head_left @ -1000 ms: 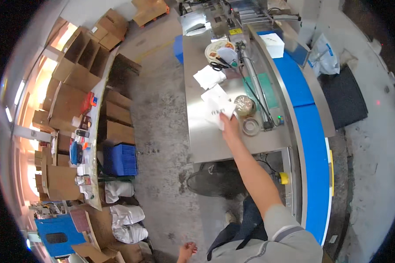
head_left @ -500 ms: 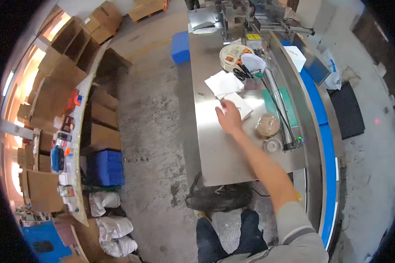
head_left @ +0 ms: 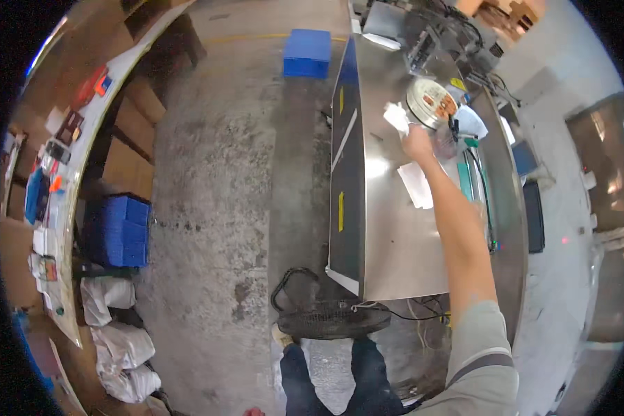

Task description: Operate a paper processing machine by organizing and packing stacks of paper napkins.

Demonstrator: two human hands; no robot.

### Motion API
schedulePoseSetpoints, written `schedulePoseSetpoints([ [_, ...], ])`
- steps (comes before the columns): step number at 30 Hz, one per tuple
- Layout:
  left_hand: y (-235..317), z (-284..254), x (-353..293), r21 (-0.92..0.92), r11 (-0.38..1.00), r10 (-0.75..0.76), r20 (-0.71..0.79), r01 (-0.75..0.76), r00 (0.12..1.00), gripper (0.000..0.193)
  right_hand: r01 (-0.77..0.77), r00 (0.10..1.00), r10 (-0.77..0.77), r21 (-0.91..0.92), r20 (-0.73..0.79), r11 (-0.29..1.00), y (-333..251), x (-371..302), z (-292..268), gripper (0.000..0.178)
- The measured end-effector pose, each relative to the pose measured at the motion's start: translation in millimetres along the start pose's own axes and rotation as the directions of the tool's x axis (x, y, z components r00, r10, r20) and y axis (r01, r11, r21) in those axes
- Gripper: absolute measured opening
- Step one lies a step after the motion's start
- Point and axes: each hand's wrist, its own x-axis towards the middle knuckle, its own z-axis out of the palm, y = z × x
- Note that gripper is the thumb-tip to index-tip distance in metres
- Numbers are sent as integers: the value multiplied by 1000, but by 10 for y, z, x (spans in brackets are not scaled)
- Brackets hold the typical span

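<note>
My right hand (head_left: pixel 417 143) reaches over the steel table, its fingers closed on a crumpled white sheet (head_left: pixel 396 116), paper or thin cloth. Just beyond the hand is a round cream tub (head_left: pixel 431 102) with a printed lid. Under my forearm lies a small flat white stack (head_left: pixel 415 184), partly covered by the arm. Dark handles (head_left: pixel 454 127) show beside the tub, next to a white item (head_left: pixel 472 122). Only a sliver of my left hand (head_left: pixel 254 412) appears at the lower edge; its fingers cannot be made out.
The steel table (head_left: pixel 395 249) has a green mat (head_left: pixel 464 178) and a long bar along its right side. Machinery (head_left: pixel 423 52) stands at its far end. A blue crate (head_left: pixel 306 54) sits on the floor beyond. Below is a black mesh thing (head_left: pixel 333 320) with cables. Shelving fills the left.
My right hand has moved farther along the table, from beside the white stack to the tub, and now grips a white sheet. The view has shifted, and the left hand's edge has appeared.
</note>
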Motion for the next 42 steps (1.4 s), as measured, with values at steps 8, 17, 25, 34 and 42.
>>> schedulePoseSetpoints([
  [8, 2766, 1884, -48, -112, 841, 539, 267, -530, 799, 42, -368, 923, -188, 911, 335, -184, -1130, -2029, -1080, 32],
  [17, 4038, 2842, -1501, -567, 718, 674, 418, -405, 609, 49, -587, 773, -307, 810, 555, -14, -1433, -3632, -2079, 35],
  [25, 3353, 3055, -1918, -442, 668, 742, 455, -599, 492, 45, -111, 947, -270, 966, 174, 233, -1499, -4380, -2442, 42],
  [34, 2503, 3356, -2290, -165, 782, 466, 795, -601, 388, 28, -197, 812, 581, 915, -49, 353, -927, -6089, -2767, 30],
  [42, 1243, 3423, -3525, -153, 951, 132, 987, -270, -96, 66, 172, 765, 455, 536, 457, -827, -449, -7706, -2916, 39],
])
